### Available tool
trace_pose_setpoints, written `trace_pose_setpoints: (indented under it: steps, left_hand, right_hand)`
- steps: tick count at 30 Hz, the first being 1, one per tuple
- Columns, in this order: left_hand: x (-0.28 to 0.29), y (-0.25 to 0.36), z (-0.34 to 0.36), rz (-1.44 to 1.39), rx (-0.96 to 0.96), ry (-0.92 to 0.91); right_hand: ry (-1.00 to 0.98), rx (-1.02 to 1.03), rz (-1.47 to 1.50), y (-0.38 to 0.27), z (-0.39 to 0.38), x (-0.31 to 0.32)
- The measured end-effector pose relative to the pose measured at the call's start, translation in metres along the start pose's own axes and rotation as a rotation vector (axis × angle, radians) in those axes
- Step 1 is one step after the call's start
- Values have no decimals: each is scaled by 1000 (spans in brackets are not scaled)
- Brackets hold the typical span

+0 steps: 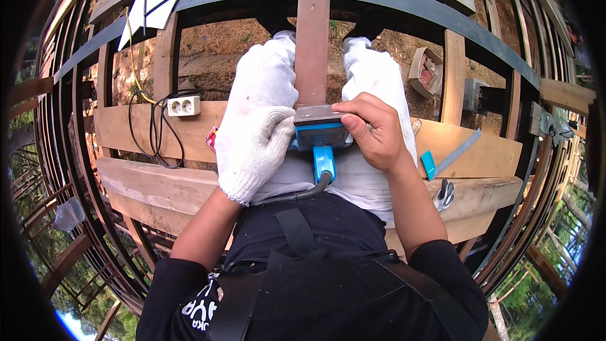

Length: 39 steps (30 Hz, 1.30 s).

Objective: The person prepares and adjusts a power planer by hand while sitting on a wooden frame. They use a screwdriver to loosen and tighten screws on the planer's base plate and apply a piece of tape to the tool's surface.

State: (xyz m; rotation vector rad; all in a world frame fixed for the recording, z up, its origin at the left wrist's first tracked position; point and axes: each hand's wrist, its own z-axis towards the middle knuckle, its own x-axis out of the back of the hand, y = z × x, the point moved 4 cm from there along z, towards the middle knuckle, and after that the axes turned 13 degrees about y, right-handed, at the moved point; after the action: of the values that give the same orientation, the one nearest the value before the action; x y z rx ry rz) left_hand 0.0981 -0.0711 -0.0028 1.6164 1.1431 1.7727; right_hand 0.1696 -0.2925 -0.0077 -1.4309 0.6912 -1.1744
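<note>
A blue electric sander (324, 159) is held up over my lap, its flat grey-brown pad (315, 113) turned upward and its dark cord running back toward my waist. My left hand (255, 151), in a white knit glove, is closed at the pad's left end. Bare, my right hand (377, 131) grips the right end, with thumb and fingers on the pad's edge. What the left fingertips do behind the sander is hidden. Beneath it are my white trousers (259, 82).
Wooden planks (158, 180) form my seat. A white power strip (184, 106) with looped black cable lies left. On the right are a teal block (428, 164), a metal ruler-like strip (459, 153) and a dark-and-white glove-like item (445, 194). Ahead stand a brown post (313, 50) and an open box (427, 71).
</note>
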Motion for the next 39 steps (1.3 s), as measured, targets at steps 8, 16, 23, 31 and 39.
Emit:
trace_pose_setpoints:
  steps: [8, 16, 23, 31, 39]
  left_hand:
    - [-3, -3, 1, -135, 54, -51]
    - [-3, -2, 3, -96, -10, 54]
    - [-4, -7, 5, -184, 57, 54]
    - [-1, -4, 7, -202, 80, 21]
    - [0, -6, 10, -172, 42, 21]
  right_hand:
    - [241, 215, -145, -14, 1, 6]
    - [296, 315, -229, -27, 8, -15]
    - [410, 281, -266, -32, 4, -22]
    - [493, 407, -384, -33, -1, -28]
    - [504, 424, -354, -31, 1, -30]
